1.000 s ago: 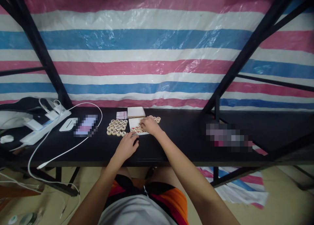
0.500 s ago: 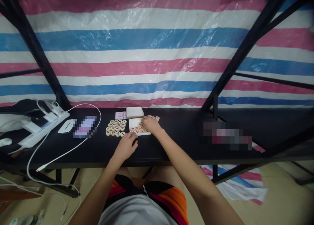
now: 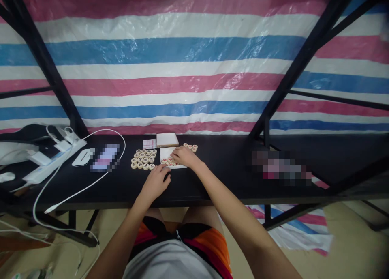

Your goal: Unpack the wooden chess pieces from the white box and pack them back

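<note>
In the head view, a shallow white tray (image 3: 165, 152) lies on the black table (image 3: 226, 181), between its far and near edges, right in front of the person. Red-marked discs (image 3: 170, 164) (they look like Chinese chess pieces) lie in the part of the tray towards the table's near edge, while its far-left corner shows bare white. The right hand (image 3: 186, 156) arches over the tray's right side, fingers bent down into it; I cannot tell whether they pinch a disc, since the tips are hidden or too small. The left hand (image 3: 156, 182) rests at the tray's near-left corner, its fingers loosely bent and the thumb apart, grasping nothing that shows.

The step in hand seems to be arranging the red-marked discs in the tray; the next move probably calls for a light fingertip touch, so that the settled ones are not nudged out of line. The discs look round, thick and pale cream, with characters on their flat tops. A few loose discs (image 3: 190, 147) lie just beyond the right hand, towards the table's far edge. Dark-marked discs (image 3: 144, 159) sit in close rows left of the tray, and a white box part (image 3: 167, 140) lies by the far edge, beside a pink-and-white packet (image 3: 149, 144)
</note>
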Tool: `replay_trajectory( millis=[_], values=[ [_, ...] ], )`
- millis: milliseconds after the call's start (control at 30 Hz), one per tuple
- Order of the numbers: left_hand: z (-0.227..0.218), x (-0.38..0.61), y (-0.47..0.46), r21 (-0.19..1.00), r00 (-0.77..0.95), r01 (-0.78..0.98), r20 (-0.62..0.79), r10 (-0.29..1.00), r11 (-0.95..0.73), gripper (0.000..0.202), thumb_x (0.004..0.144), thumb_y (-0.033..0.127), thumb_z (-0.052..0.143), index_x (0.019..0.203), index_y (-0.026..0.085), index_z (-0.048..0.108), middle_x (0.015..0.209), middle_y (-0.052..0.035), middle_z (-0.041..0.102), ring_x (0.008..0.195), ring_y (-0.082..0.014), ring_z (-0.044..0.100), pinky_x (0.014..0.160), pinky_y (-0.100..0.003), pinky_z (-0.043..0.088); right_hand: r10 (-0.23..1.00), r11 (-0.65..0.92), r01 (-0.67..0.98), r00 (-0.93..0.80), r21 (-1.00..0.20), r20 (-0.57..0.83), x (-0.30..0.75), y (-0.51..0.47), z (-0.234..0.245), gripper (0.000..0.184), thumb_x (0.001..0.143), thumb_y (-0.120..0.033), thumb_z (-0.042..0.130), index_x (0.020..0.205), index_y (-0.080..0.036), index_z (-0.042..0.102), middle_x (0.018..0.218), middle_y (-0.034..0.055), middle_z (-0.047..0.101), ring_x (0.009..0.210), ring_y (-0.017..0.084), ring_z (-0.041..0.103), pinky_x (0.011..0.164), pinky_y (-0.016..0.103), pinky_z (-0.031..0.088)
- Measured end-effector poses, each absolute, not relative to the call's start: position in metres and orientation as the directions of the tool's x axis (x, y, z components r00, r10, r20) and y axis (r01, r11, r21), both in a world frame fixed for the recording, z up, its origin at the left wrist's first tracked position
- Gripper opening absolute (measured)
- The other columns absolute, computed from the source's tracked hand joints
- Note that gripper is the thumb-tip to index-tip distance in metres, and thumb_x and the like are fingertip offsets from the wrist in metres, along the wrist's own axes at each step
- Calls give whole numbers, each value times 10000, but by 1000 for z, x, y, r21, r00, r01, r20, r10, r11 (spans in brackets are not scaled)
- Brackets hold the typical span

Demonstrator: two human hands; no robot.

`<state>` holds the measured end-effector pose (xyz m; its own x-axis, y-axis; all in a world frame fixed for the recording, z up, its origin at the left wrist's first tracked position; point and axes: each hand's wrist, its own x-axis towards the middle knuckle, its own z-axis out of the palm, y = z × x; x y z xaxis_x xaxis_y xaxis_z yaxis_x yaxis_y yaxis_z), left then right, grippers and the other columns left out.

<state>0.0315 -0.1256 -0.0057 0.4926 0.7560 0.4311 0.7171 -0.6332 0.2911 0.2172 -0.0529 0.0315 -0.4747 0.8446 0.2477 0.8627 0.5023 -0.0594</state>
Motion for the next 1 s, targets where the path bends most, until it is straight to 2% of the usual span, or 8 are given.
replay_trajectory(
  millis=[133,200,300,433,567,733,900,1000],
  values=[
    [-6,32,-126,292,487,719,435,757,-630,219,876,205,491,1046,199,630,1158,-90,589,1062,-235,565,955,-405,463,830,511,853,-458,-104,317,226,-55,28,324,957,-287,413,923,-150,705,959,95,676,929,171,572,889,275,350],
    [-6,31,-126,294,489,720,429,760,-629,219,878,204,491,1047,197,629,1156,-91,590,1062,-235,564,958,-406,461,839,457,875,-365,-157,404,238,-60,24,301,952,-271,413,1011,-156,685,1036,100,659,977,179,552,923,289,346],
    [-6,31,-126,291,497,717,423,758,-633,217,882,201,487,1046,188,628,1163,-98,588,1071,-240,558,966,-417,454,867,245,927,-79,-283,491,260,-69,15,329,939,-219,381,1137,-162,637,1143,108,619,1036,199,523,932,307,363],
    [-5,31,-126,281,496,722,429,755,-633,213,886,203,485,1040,189,631,1158,-93,589,1065,-240,554,967,-426,452,913,-54,935,188,-351,362,279,-80,4,359,893,-177,402,1181,-176,616,1169,116,595,1050,228,521,885,322,403],
    [-3,31,-128,289,492,724,422,762,-627,211,888,207,491,1040,176,633,1163,-100,586,1088,-245,547,972,-417,450,953,-124,952,193,-281,232,277,-82,0,346,873,-213,450,1174,-198,619,1172,124,592,1049,252,532,855,342,424],
    [-4,30,-128,296,492,722,416,765,-625,218,889,205,491,1051,171,633,1168,-101,582,1093,-241,545,978,-413,446,941,-56,965,137,-257,308,270,-78,-3,468,867,-205,452,1333,-214,499,1341,108,499,1126,257,490,888,350,424],
    [-4,31,-127,307,483,723,416,770,-619,209,886,207,500,1041,173,636,1160,-98,587,1078,-239,550,979,-413,446,966,-9,974,67,-226,250,266,-76,-6,363,893,-236,434,1214,-207,602,1351,102,499,1136,259,489,897,358,427],
    [-4,30,-127,313,485,716,420,767,-624,210,888,212,495,1041,178,635,1154,-96,587,1080,-235,551,979,-412,446,960,-33,972,95,-232,264,265,-76,-7,377,883,-232,444,1233,-192,577,1298,126,522,1092,256,510,887,355,431]
  ],
)
